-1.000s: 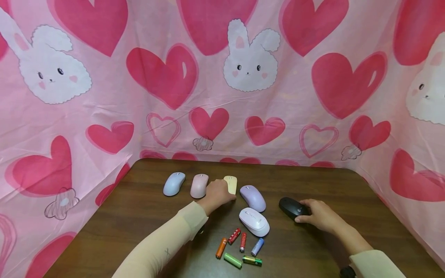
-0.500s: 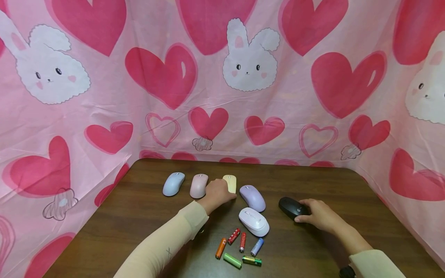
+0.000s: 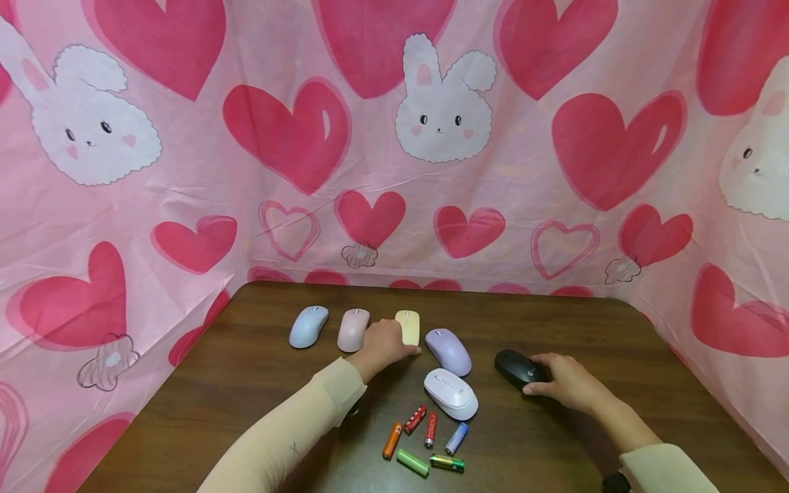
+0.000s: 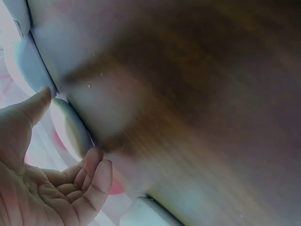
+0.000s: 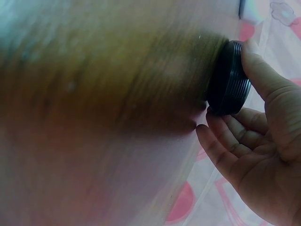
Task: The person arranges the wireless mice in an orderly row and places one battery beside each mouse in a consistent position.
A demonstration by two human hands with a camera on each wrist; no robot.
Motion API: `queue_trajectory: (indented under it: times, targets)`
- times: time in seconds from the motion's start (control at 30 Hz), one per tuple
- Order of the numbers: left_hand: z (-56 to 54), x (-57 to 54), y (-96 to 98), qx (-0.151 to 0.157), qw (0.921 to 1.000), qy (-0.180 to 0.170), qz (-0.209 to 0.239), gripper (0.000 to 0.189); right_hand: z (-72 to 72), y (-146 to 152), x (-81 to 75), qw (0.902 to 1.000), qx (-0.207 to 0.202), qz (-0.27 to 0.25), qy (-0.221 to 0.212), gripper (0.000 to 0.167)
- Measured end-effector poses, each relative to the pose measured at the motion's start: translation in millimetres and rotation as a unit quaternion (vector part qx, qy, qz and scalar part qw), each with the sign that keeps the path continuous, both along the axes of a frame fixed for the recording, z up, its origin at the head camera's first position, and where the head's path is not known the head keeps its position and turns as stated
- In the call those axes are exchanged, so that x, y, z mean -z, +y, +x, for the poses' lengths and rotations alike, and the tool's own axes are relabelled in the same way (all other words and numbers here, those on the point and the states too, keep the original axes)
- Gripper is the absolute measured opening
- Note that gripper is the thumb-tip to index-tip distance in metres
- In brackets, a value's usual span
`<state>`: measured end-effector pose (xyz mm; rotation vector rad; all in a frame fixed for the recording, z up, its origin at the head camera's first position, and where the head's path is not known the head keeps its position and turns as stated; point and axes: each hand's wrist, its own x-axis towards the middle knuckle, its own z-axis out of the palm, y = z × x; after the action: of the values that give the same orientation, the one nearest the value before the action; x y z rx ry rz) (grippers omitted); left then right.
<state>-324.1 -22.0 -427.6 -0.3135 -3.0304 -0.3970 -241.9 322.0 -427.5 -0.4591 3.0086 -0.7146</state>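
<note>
This looks like a curtained-off table nook; whether it belongs to a home, an office or a studio cannot be told. Pink cloth [image 3: 376, 168], creased and printed with red hearts [image 3: 619, 154] and white rabbit heads [image 3: 439, 140], surrounds it from nine o'clock through twelve to three. The brown wood-grain table [image 3: 542, 318] spreads across six o'clock, its far edge close to the cloth. Computer mice [image 3: 451, 394] and loose batteries [image 3: 430, 429] lend it a desk-like note.
</note>
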Motion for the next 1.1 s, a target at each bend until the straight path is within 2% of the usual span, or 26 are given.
queue_trajectory:
  times: [0.33,0.5,0.83,0.97,1.1]
  targets:
    - [3.5,-0.2,-7.4,0.022,0.9996,-0.015,0.01,0.057,0.8,-0.4,0.2,1.0,0.001,0.001,0.0,0.071]
    - [6.6,-6.6,-14.6,0.02,0.9995,-0.014,0.019,0.058,1.0,-0.9,-0.8,1.0,0.001,0.0,-0.002,0.071]
    - [10.6,-21.9,-30.1,0.004,0.9996,-0.029,-0.001,0.049,1.1,-0.8,-1.7,1.0,0.002,0.0,-0.005,0.071]
    - [11.5,-27.0,-37.0,0.005,0.9998,-0.02,-0.005,0.05,1.2,-0.7,-2.0,1.0,0.002,-0.002,-0.008,0.071]
    - [8.8,-25.3,-47.0,-0.002,1.0,0.001,-0.004,0.054,1.0,-1.0,-2.6,1.0,0.002,-0.002,-0.009,0.071]
